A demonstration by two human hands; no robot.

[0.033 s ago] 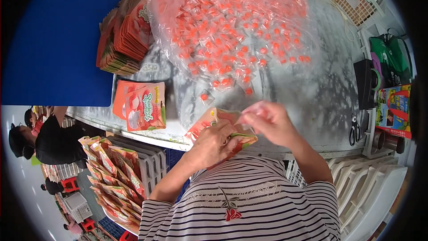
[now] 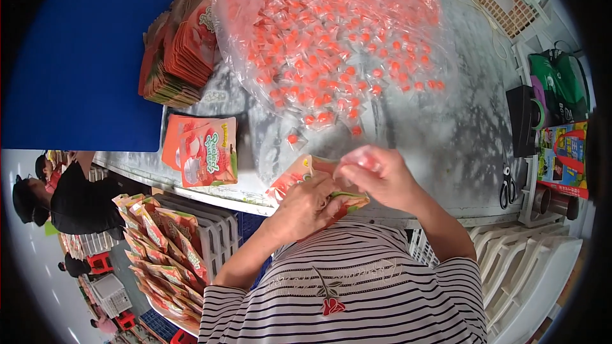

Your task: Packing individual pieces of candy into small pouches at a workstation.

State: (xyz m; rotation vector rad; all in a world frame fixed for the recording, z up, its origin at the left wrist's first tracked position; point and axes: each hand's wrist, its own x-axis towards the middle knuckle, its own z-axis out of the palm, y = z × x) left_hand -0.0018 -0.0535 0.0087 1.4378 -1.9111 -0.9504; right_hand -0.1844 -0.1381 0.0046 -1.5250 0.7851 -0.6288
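Observation:
At the near edge of the table, my left hand (image 2: 306,205) grips a red and green printed pouch (image 2: 291,178), its fingers bent round the front. The top of the pouch seems to be parted. My right hand (image 2: 382,181) is closed on clear-wrapped red candies (image 2: 366,161) right beside the pouch's upper edge; how many it holds I cannot tell. Ahead of both hands, a large heap of wrapped red candies (image 2: 319,64) spills out of a clear plastic bag (image 2: 229,44). One loose candy (image 2: 292,139) lies between the heap and the pouch.
Flat pouches (image 2: 207,151) lie left of my hands, with a taller pouch stack (image 2: 188,51) behind. Filled pouches (image 2: 162,248) stand in a crate at lower left. A blue panel (image 2: 83,57) rises far left. Black scissors (image 2: 507,188) lie right. Co-workers (image 2: 83,197) are beyond the table's left.
My right hand has shifted slightly left, closer to the pouch, with the wrapped candies in it. My left hand and the pouch have barely moved.

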